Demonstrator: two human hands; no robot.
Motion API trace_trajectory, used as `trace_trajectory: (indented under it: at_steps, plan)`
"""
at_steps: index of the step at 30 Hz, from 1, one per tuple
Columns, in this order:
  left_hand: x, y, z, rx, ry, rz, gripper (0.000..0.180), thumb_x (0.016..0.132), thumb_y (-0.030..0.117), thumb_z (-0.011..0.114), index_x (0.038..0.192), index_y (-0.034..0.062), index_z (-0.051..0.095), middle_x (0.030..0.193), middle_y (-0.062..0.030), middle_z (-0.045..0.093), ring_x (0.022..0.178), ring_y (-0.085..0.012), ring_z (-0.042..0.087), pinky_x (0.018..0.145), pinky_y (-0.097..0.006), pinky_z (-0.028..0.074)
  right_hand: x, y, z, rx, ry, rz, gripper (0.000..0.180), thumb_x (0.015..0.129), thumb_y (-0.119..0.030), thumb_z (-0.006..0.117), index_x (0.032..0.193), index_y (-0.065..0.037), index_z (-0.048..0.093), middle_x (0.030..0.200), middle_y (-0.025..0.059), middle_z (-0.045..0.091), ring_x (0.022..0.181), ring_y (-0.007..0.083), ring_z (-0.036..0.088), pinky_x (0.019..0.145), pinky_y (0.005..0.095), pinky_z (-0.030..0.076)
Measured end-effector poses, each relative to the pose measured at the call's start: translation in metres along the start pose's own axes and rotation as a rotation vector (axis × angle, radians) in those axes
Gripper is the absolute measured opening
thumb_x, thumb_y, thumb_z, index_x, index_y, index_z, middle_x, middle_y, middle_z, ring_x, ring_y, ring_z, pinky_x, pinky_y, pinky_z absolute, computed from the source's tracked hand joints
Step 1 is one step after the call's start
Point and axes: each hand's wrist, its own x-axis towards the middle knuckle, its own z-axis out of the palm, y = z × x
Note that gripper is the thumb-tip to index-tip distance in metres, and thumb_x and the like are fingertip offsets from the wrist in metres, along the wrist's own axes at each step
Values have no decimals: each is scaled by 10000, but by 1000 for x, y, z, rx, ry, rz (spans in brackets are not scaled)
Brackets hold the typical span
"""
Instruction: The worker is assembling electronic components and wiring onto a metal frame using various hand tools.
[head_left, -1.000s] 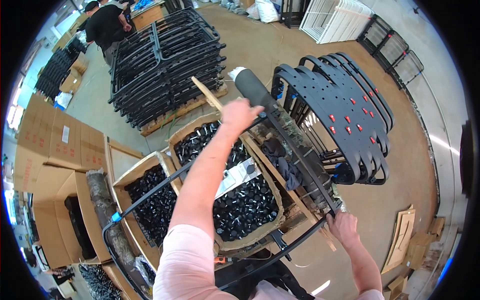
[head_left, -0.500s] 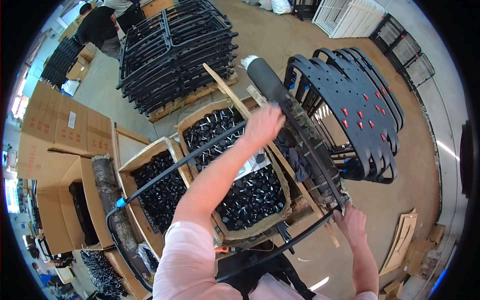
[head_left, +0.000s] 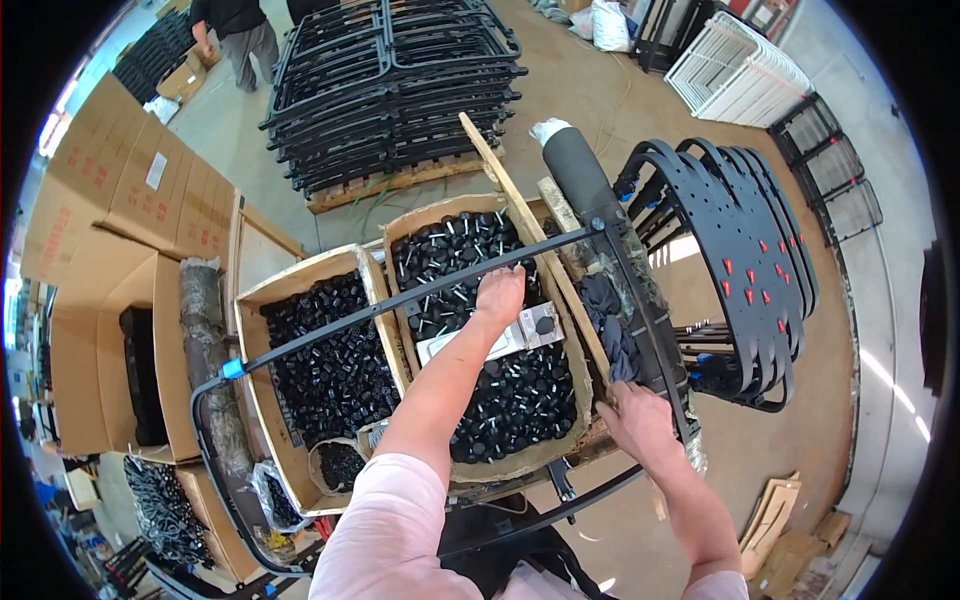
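A black tube frame point(head_left: 430, 288) lies across the boxes in front of me, with a blue sleeve point(head_left: 233, 369) near its left corner. My left hand point(head_left: 500, 293) is down at the frame's far bar, over a box of black round-headed knobs with metal studs point(head_left: 515, 405). Its fingers are curled among the knobs, and their tips are partly hidden. Between the frame's right bar and that box is my right hand point(head_left: 640, 415), its fingers loosely apart beside a wooden strip point(head_left: 540, 245). A pale flat panel point(head_left: 500, 345) rests on the knobs.
Another box point(head_left: 325, 350) on the left holds small black parts. A dark padded roll point(head_left: 580, 165) lies under the frame's right side. Black frames point(head_left: 390, 130) are stacked beyond; curved black panels point(head_left: 740, 235) stand at right. Tall cartons point(head_left: 120, 210) stand left; a person point(head_left: 240, 40) is far off.
My left hand has moved from the frame's far right corner to the knobs. My right hand has left the frame's near right corner and moved left. The view has shifted.
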Motion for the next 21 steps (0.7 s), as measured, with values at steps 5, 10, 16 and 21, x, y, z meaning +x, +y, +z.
trace_trajectory:
  at_steps: [5, 10, 16, 21]
  plan:
    - [-60, 14, -54, -556, 253, -204, 209, 829, 149, 698, 976, 47, 590, 920, -172, 681, 904, -391, 671, 806, -503, 542, 76, -8, 28, 29, 167, -184, 149, 911, -186, 683, 959, -50, 648, 902, 176, 688, 885, 364, 711, 748, 459, 584]
    - [-180, 32, -108, -1020, 6, -346, 459, 928, 211, 711, 1340, 45, 597, 963, -131, 644, 836, -233, 662, 792, -371, 544, 192, -21, 97, -259, 133, -252, 105, 941, -129, 579, 961, -81, 671, 869, 157, 725, 776, 320, 752, 661, 439, 604]
    - [-303, 38, -163, -1350, -233, -428, 409, 1056, 173, 610, 1445, 80, 528, 1142, -24, 628, 982, -106, 594, 888, -275, 511, 267, -25, 159, -421, -39, -169, 168, 979, -139, 539, 1037, -91, 690, 891, 113, 768, 850, 297, 775, 715, 445, 620]
    - [-364, 41, -163, -1589, -99, -467, 393, 1078, 130, 557, 1465, 78, 503, 1140, -12, 615, 1037, -102, 586, 927, -278, 509, 247, -26, 129, -221, 139, -244, 239, 966, -143, 545, 1142, -67, 688, 891, 204, 736, 885, 382, 738, 766, 506, 591]
